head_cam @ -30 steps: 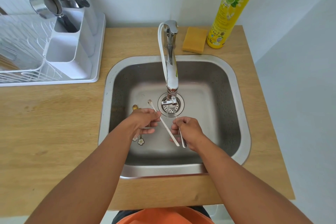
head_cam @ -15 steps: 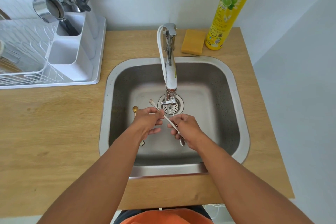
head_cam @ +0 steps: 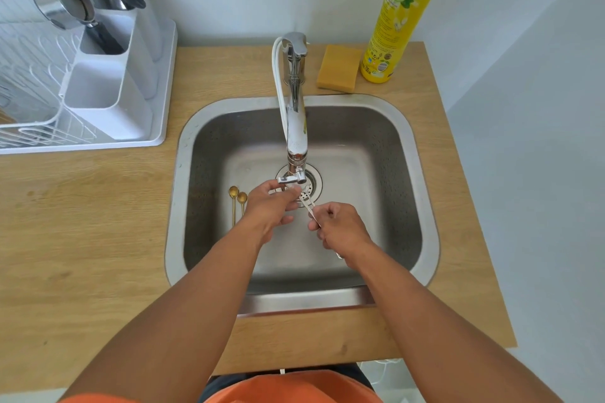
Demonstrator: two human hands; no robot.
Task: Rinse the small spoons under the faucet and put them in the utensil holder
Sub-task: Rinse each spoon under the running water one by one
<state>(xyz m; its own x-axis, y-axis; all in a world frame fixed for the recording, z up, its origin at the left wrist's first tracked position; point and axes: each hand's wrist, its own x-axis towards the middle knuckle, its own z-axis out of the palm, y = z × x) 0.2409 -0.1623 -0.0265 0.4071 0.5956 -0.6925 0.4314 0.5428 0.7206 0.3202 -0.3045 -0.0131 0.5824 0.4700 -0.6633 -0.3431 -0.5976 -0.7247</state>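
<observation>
Both hands hold small silver spoons (head_cam: 309, 208) under the spout of the chrome faucet (head_cam: 296, 127), over the drain. My left hand (head_cam: 273, 209) pinches the bowl end just below the spout. My right hand (head_cam: 339, 227) grips the handles, whose tips stick out below the wrist. Two small gold spoons (head_cam: 237, 203) lie on the sink floor left of my left hand. The white utensil holder (head_cam: 111, 88), with several larger utensils in its far compartments, stands at the back left. Running water is too faint to tell.
The steel sink (head_cam: 422, 206) is set in a wooden counter (head_cam: 82, 222). A white dish rack (head_cam: 29, 101) sits on a tray at the left. A yellow sponge (head_cam: 337, 72) and a tall yellow dish-soap bottle (head_cam: 402, 16) stand behind the sink.
My hands have risen from low in the sink to just under the spout. The spoon held by my left hand has joined the one in my right, and the gold spoons are uncovered.
</observation>
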